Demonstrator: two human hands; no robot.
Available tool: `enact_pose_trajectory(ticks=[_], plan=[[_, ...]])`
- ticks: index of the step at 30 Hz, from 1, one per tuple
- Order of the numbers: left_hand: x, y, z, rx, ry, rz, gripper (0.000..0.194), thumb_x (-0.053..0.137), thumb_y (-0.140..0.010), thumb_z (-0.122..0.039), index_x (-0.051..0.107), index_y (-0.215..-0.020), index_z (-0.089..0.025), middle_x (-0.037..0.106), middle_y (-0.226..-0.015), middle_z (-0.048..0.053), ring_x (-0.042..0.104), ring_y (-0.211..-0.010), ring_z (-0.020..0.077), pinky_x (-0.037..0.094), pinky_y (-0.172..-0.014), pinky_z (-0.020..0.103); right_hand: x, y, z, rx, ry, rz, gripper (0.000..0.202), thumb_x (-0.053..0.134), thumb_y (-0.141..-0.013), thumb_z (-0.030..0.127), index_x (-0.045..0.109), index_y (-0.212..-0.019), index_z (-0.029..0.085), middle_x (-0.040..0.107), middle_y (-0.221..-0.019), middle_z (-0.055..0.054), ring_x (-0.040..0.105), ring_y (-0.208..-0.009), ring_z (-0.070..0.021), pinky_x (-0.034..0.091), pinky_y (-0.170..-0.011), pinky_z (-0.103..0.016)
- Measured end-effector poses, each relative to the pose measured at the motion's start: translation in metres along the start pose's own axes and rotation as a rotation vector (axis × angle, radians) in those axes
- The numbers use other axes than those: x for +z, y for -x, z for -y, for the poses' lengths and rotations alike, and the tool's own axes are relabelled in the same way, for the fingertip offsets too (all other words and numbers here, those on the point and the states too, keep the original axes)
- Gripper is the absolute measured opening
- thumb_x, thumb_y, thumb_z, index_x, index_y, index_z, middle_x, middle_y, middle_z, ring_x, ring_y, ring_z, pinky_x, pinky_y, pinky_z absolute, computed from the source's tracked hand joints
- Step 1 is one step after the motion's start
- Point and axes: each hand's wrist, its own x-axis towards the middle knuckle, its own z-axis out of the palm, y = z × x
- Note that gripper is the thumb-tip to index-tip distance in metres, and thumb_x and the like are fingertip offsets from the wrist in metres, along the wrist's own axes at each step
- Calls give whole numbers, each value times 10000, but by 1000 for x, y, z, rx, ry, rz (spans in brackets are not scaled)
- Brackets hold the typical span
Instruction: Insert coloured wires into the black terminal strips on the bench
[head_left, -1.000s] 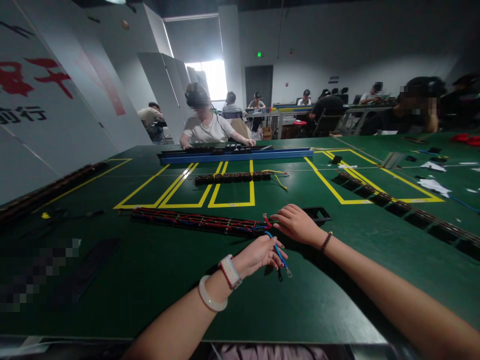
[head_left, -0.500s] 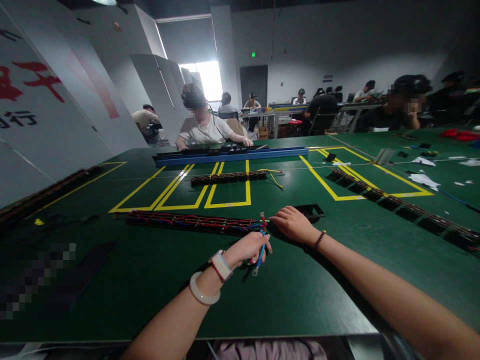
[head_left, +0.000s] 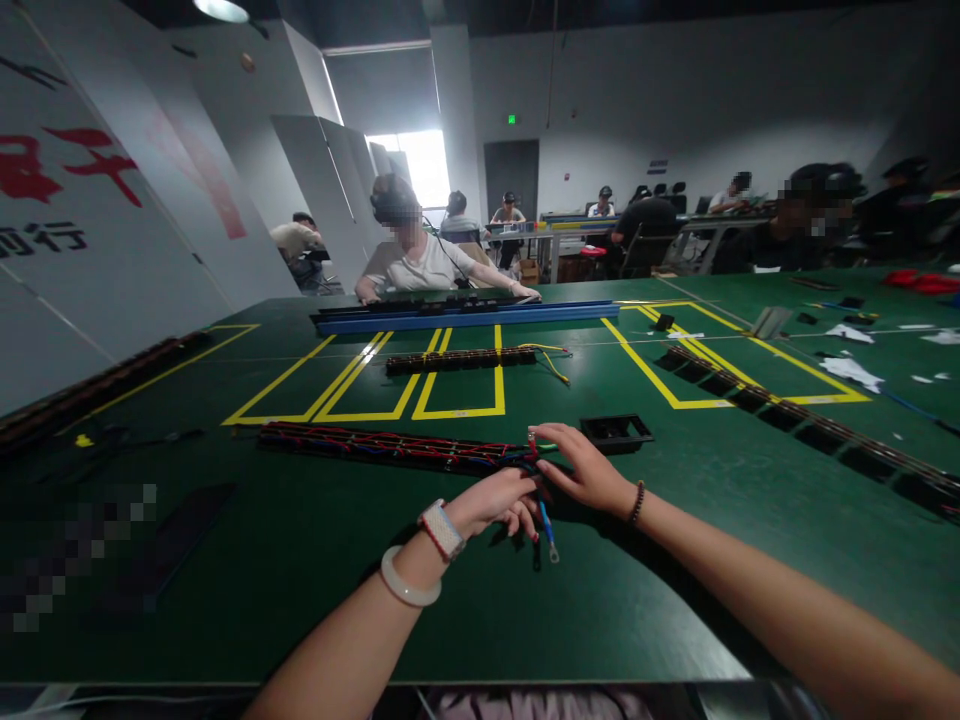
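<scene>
A long dark strip laced with red and blue wires (head_left: 397, 446) lies across the table in front of me. Loose wire ends leave its right end between my hands. My left hand (head_left: 501, 503) is curled at these wires, thumb and index finger together, its other fingers bent below. A blue wire with a metal ring lug (head_left: 548, 530) hangs just right of those fingertips. From the right, my right hand (head_left: 589, 468) has its fingers and thumb around the red wire end (head_left: 533, 447), by a green wire. The exact contact is partly hidden.
A black rectangular frame (head_left: 616, 433) lies just beyond my right hand. Shorter strip (head_left: 461, 360) with yellow wires sits farther back; another long strip (head_left: 802, 425) runs down the right. Across the green table, a person (head_left: 420, 255) handles a long blue rail (head_left: 465, 318).
My right hand has turned and closed in over the wire ends. The blue wire has swung right, out from my left fingers. The person opposite has moved a hand right along the rail.
</scene>
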Motion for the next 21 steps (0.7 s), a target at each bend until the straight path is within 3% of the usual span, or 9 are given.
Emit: enact_pose_trajectory(ticks=[4, 6, 8, 10, 13, 21], plan=[[-2, 2, 3, 21, 52, 9, 288, 492, -812, -390, 546, -857, -111, 621, -607, 51, 607, -492, 120, 309, -368, 152, 7, 2, 22, -60, -149, 26, 574, 513, -859, 268, 251, -1365, 200, 457, -1284, -124, 432, -1174, -221, 385, -973, -416], [-2, 3, 2, 47, 81, 18, 289, 544, -781, -382, 555, -889, -114, 634, -634, 57, 621, -521, 132, 339, -387, 162, 6, 2, 27, -27, -192, 1, 535, 547, -841, 279, 322, -1320, 200, 525, -1192, -113, 498, -1090, -212, 423, -926, -394], [-2, 4, 2, 60, 107, 22, 339, 558, -769, -426, 555, -893, -111, 643, -660, 66, 624, -529, 137, 355, -399, 171, 2, 0, 27, 57, -224, -45, 338, 544, -845, 296, 476, -1164, 207, 596, -1035, -77, 562, -956, -190, 465, -837, -350], [-1, 3, 0, 43, 115, 26, 377, 536, -779, -473, 550, -865, -106, 644, -663, 75, 619, -523, 133, 364, -406, 175, -6, -4, 22, 191, -269, -85, 175, 511, -866, 311, 545, -1003, 207, 626, -892, -41, 594, -835, -165, 482, -754, -309], [-1, 2, -1, 9, 122, 34, 373, 520, -798, -477, 537, -825, -106, 653, -692, 91, 620, -535, 126, 391, -432, 179, -20, -11, 7, 388, -321, -98, 185, 513, -860, 337, 556, -980, 204, 640, -822, -14, 606, -760, -149, 484, -703, -285], [-1, 2, -2, 12, 159, 53, 311, 504, -834, -422, 516, -816, -112, 647, -684, 73, 628, -549, 120, 449, -491, 193, -48, -10, -29, 434, -88, 102, 369, 637, -748, 345, 573, -1088, 217, 629, -1015, -53, 579, -928, -198, 459, -791, -333]])
